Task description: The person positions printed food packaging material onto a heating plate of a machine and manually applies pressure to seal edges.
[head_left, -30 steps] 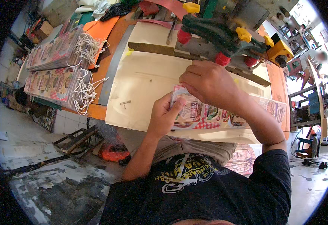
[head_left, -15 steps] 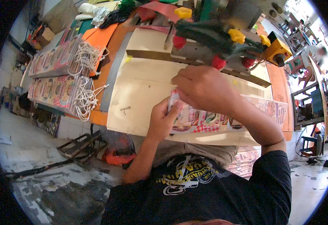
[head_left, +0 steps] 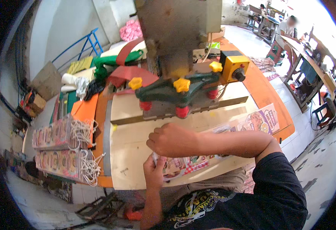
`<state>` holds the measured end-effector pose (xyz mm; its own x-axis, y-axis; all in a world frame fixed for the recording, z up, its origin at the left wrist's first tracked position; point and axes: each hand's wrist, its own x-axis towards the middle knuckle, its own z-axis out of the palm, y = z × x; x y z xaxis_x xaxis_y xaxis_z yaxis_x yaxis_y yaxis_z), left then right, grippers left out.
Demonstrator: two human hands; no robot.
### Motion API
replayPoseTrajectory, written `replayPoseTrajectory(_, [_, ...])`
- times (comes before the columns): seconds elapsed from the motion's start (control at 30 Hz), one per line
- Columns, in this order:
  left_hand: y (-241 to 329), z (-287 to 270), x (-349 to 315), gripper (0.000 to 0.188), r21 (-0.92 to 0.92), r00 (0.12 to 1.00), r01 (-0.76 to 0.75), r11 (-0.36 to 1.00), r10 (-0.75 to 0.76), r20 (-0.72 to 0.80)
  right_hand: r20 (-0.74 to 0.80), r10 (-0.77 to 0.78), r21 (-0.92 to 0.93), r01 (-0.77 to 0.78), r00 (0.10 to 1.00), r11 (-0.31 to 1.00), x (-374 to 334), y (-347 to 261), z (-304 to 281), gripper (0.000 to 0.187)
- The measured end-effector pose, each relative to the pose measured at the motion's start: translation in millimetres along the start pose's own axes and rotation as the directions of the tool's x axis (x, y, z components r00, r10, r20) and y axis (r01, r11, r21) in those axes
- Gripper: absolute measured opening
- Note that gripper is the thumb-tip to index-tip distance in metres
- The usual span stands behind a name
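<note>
A long printed plastic sheet (head_left: 198, 162) with food pictures and a red checked pattern lies along the near side of the pale work board (head_left: 127, 153). My left hand (head_left: 153, 170) pinches its left end between thumb and fingers, and that end is lifted off the board. Just above, my right hand (head_left: 171, 140) is curled closed over the same end. Whatever its fingers hold is hidden from this side. My right forearm crosses over the sheet and covers part of it. Another printed sheet (head_left: 258, 120) shows beyond the forearm.
Ahead stands a press with a green arm (head_left: 164, 91), yellow knobs and red feet, above a metal bar (head_left: 127, 120). A yellow control box (head_left: 235, 71) sits at its right. Stacked printed bags (head_left: 56, 166) with white cords are at left. A person (head_left: 287, 30) sits at the far right.
The view has swung up and right, showing more of the press and room. Both hands stay at the sheet's left end; the right hand's fingers look more tightly curled.
</note>
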<state>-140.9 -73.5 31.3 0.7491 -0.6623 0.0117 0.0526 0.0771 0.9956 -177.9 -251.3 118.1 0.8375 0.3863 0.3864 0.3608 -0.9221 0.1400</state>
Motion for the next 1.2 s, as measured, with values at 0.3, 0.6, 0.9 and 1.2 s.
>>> replayPoseTrajectory(0.3, [3, 4, 0, 0.018, -0.044, 0.997, -0.047, 0.998, 0.045, -0.059, -0.137, 0.070, -0.040, -0.076, 0.988, 0.996, 1, -13, 10, 0.014])
replayPoseTrajectory(0.6, [-10, 5, -2, 0.016, -0.083, 0.991, -0.097, 0.992, 0.088, -0.104, -0.198, 0.201, -0.035, -0.212, 0.959, 0.977, -1, -23, 11, 0.015])
replayPoseTrajectory(0.9, [-12, 2, -5, 0.022, -0.138, 0.991, -0.091, 0.986, 0.076, -0.111, -0.186, 0.346, 0.007, -0.351, 0.920, 0.936, 0, -29, 9, 0.014])
replayPoseTrajectory(1.2, [-10, 2, -2, 0.025, -0.120, 0.992, -0.100, 0.988, 0.089, -0.094, -0.140, 0.418, 0.014, -0.420, 0.898, 0.907, 5, -30, 8, 0.016])
